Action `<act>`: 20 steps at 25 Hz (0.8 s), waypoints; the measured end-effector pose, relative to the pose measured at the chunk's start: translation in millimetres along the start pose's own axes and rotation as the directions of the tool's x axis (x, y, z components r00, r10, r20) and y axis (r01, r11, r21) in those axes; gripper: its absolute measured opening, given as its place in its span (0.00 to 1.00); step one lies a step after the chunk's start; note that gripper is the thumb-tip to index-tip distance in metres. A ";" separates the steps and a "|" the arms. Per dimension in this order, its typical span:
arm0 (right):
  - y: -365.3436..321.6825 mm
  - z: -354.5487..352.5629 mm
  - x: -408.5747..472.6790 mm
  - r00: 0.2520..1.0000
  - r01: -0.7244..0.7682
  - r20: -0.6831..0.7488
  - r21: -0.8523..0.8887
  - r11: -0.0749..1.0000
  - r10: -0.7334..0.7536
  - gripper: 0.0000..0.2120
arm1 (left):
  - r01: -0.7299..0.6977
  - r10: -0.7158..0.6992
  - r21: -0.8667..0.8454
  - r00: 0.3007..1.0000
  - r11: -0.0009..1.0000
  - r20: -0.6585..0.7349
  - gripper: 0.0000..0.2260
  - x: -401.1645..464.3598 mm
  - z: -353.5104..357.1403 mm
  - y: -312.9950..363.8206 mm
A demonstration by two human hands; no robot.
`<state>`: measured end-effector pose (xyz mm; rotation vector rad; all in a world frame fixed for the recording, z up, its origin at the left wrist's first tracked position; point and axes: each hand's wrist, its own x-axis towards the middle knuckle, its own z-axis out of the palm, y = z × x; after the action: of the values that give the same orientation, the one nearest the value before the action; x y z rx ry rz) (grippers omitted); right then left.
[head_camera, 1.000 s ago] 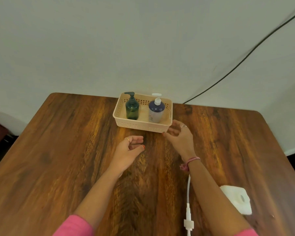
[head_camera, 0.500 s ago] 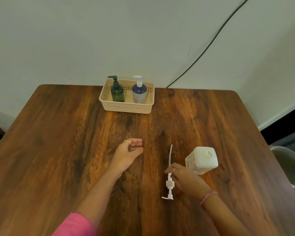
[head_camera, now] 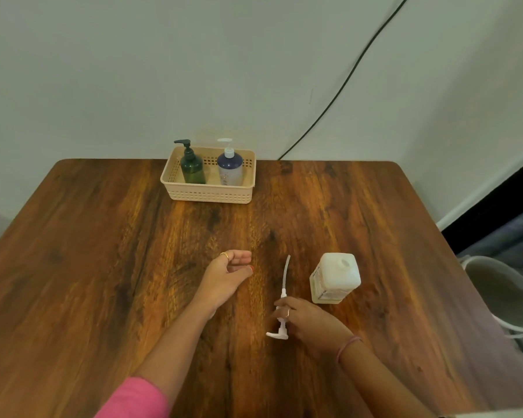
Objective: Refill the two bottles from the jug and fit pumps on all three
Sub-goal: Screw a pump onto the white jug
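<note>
Wooden table [head_camera: 103, 267], right hand [head_camera: 310, 322] pinching pump [head_camera: 283, 303] (beside jug [head_camera: 335, 277]), left hand [head_camera: 225, 277] loose.

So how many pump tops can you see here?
3. One sits on the green bottle and one on the blue bottle, both in the basket. A loose white pump lies by the right hand.
</note>
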<state>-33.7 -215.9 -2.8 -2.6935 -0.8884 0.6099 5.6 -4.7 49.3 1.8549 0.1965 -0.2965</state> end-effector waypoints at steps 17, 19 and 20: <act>12.1 -192.9 -93.0 0.576 0.094 -0.695 0.579 0.810 0.430 0.10 | -0.208 0.111 0.308 0.946 0.928 0.305 0.43 11.7 108.5 32.8; 14.7 -197.7 -98.9 0.553 0.081 -0.714 0.559 0.825 0.429 0.10 | -0.231 0.113 0.304 0.926 0.924 0.361 0.46 12.2 124.4 34.3; 16.0 -197.8 -100.9 0.547 0.086 -0.722 0.552 0.829 0.424 0.10 | -0.241 0.117 0.293 0.916 0.925 0.383 0.47 12.9 130.9 33.9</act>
<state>-8.4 -308.7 198.0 -2.1172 -0.1166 -0.3889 14.0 -140.0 39.6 2.0974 -0.2984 -0.5616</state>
